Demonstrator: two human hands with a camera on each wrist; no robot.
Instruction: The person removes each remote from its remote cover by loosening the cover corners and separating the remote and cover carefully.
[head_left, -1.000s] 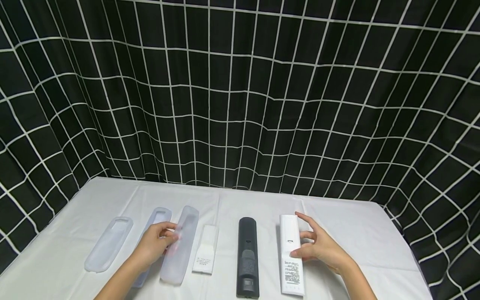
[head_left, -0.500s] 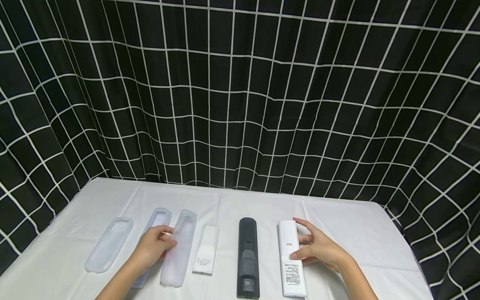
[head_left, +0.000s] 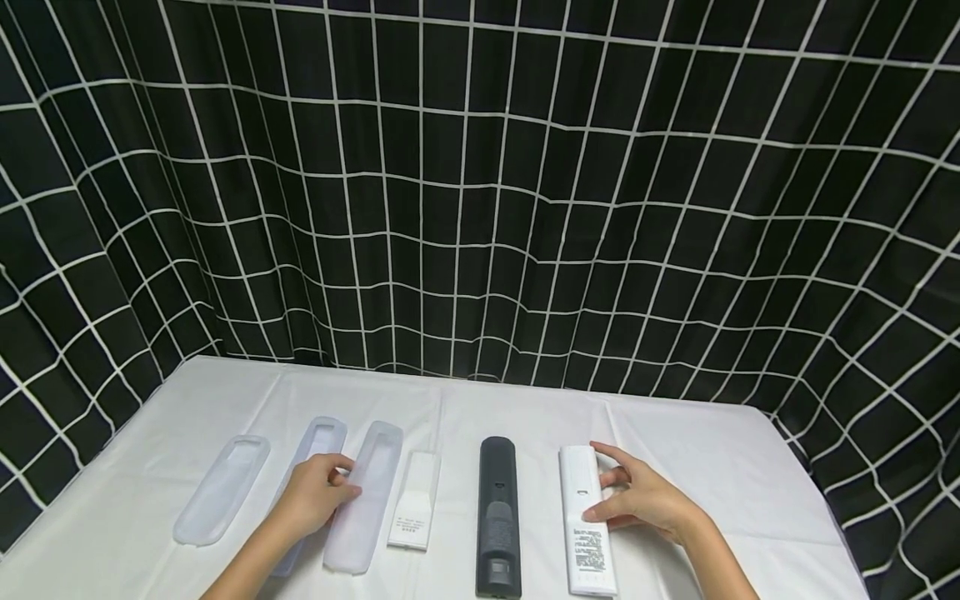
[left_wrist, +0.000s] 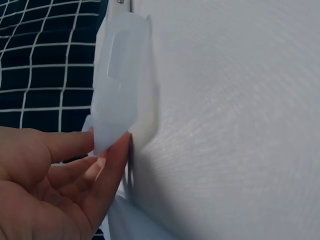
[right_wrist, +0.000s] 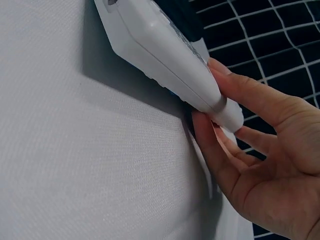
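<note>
Three translucent silicone covers lie in a row on the white tablecloth (head_left: 690, 467). My left hand (head_left: 345, 487) pinches the rightmost cover (head_left: 371, 492) along its left edge. The left wrist view shows this cover (left_wrist: 122, 80) held between thumb and fingers (left_wrist: 117, 155), its edge raised off the cloth. My right hand (head_left: 603, 492) grips the long white remote (head_left: 585, 533), which lies back side up. In the right wrist view the remote (right_wrist: 160, 50) is pinched between thumb and fingers (right_wrist: 205, 135), tilted up from the cloth.
A black remote (head_left: 497, 517) and a short white remote (head_left: 415, 500) lie between the two hands. The middle cover (head_left: 321, 440) and the left cover (head_left: 221, 490) lie to the left. A black curtain with a white grid (head_left: 480, 208) hangs close behind and at both sides.
Both hands have shifted slightly toward the near edge, taking the cover and the white remote with them. The remote sits lower and flatter than before.
</note>
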